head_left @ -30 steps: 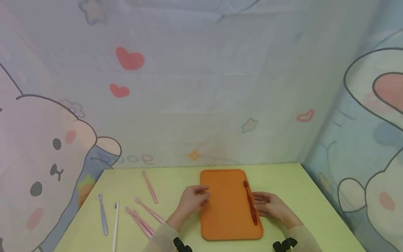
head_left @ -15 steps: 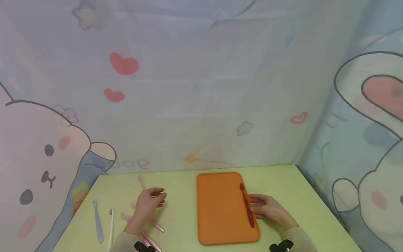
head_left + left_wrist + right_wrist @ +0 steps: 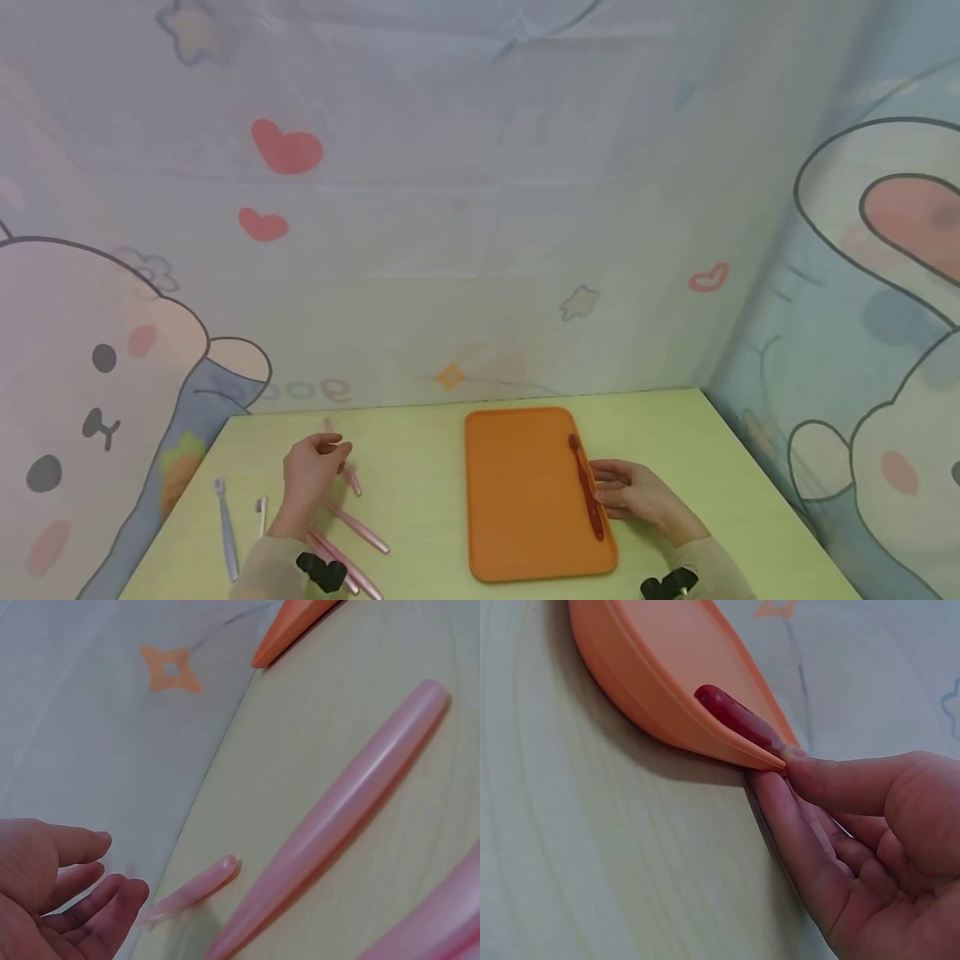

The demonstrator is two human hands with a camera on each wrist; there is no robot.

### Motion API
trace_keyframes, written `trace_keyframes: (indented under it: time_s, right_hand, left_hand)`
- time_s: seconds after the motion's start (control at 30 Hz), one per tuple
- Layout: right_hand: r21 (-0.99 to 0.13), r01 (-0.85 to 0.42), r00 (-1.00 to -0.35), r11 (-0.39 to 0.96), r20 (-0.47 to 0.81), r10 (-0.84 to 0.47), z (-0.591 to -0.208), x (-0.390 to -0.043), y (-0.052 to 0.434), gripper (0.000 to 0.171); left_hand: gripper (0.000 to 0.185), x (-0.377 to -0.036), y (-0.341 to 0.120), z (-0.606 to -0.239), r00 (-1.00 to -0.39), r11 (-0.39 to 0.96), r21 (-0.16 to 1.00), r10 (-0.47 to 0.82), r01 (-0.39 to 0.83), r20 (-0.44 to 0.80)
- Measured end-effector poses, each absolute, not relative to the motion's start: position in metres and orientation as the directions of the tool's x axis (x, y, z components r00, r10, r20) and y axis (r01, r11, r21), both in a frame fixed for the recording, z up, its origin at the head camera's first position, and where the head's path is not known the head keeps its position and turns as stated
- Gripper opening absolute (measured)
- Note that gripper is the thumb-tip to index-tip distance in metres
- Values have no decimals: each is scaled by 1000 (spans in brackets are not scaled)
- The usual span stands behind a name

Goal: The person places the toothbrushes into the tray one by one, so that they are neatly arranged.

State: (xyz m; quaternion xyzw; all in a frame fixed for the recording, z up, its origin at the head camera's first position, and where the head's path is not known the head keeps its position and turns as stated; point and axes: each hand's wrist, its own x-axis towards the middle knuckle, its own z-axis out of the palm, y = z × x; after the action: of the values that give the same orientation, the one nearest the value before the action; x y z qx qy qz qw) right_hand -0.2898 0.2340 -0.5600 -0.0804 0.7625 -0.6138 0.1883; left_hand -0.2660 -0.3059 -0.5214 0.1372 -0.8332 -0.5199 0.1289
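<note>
An orange tray lies on the green table. A dark red toothbrush lies along the tray's right side, and its end shows in the right wrist view. My right hand lightly pinches the tray rim, thumb at the edge and fingers on the table under it. My left hand hovers over a pink toothbrush left of the tray. Its fingers are loosely curled and hold nothing. A small pink tip lies just beyond them.
More pink toothbrushes lie near the left forearm, one long handle close to the wrist camera. A blue toothbrush and a white one lie far left. Cartoon-print cloth walls close the table's back and right sides.
My left hand has left the tray's left edge and moved left across the table to the pink toothbrushes. The right hand has stayed at the tray's right rim.
</note>
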Motion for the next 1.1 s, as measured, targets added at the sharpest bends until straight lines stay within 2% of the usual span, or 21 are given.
trace_keyframes:
  time_s: [0.33,0.67,1.1]
  right_hand:
    - [-964,110,-917,241,-192,-350,-557,-287,233,63]
    - [-966,111,-922,235,-188,-339,-559,-289,233,63]
    - [-964,110,-919,241,-191,-344,-559,-288,233,64]
  left_hand:
    - [39,-273,-311,-524,-879,462,878,-462,-121,122]
    - [47,-283,-310,-530,-872,465,868,-482,-172,85]
    - [47,-283,-302,-538,-839,449,868,-539,-214,72]
